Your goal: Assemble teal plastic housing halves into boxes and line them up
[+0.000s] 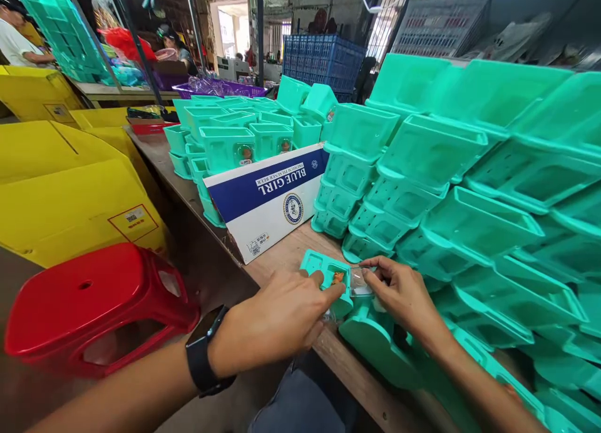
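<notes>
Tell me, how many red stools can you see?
1. The red stool stands low at the left, beside the wooden table, near the left hand. Others may be hidden.
</notes>
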